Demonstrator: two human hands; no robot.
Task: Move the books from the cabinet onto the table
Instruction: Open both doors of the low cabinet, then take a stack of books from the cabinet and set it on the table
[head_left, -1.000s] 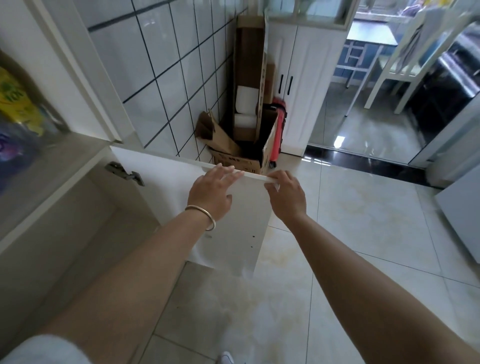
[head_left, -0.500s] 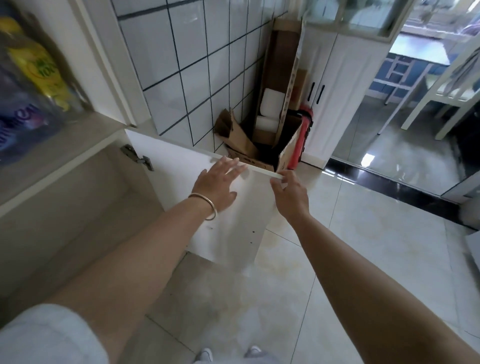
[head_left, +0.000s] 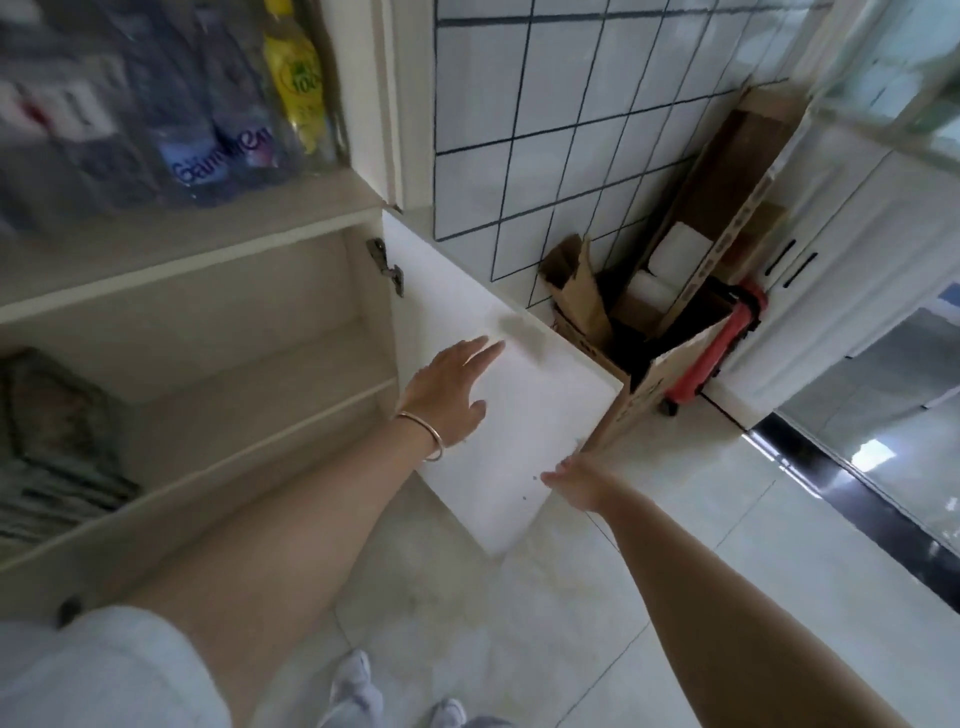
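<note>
Left hand (head_left: 453, 396) flat, fingers spread, on smooth white cabinet door (head_left: 524, 421); right hand (head_left: 574, 480) (grip unclear) at door edge.

The open cabinet door (head_left: 519, 415) is plain white, with a grey metal hinge (head_left: 387, 267). The cabinet (head_left: 218, 291) frame and shelves are cream. The far wall tiles (head_left: 561, 130) are white with dark blue grout lines in a grid. The floor (head_left: 675, 571) is pale glossy tile with faint beige marbling. A gold-coloured bangle (head_left: 423, 434) circles the left wrist. On the upper shelf stands a yellow bottle (head_left: 293, 78) beside blue-labelled ones. The cardboard box (head_left: 644, 374) at right is brown, a red item (head_left: 717, 358) beside it.
</note>
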